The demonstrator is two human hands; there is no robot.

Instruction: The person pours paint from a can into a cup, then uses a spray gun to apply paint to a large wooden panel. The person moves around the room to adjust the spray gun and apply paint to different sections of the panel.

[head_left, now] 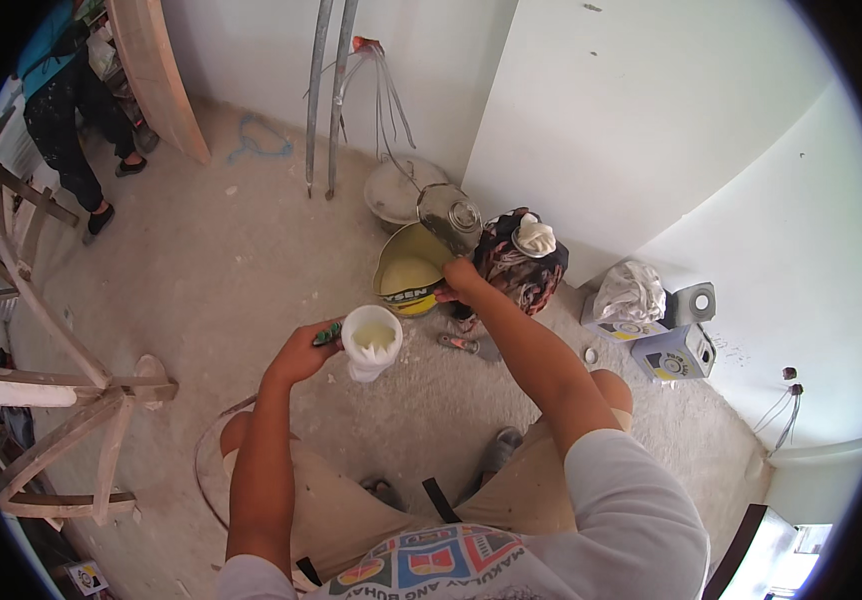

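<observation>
My left hand [299,354] is closed at the side of a white plastic container [372,345], by a green and dark piece that looks like its handle. Pale liquid shows inside the container, and its near lip looks streaked. Ahead and to the right, a yellow metal can [412,300] stands on the floor with pale yellow liquid in it. Its round metal lid [451,213] is bent up at the far side. My right hand [460,280] grips the can's right rim; some of the fingers are hidden.
A scraper [459,343] lies near the can. Behind stand a covered bucket [401,190] and a cloth-draped bundle [521,262]. Square tins [673,352] sit by the right wall. Wooden frames [101,400] fill the left. A person [69,120] stands far left.
</observation>
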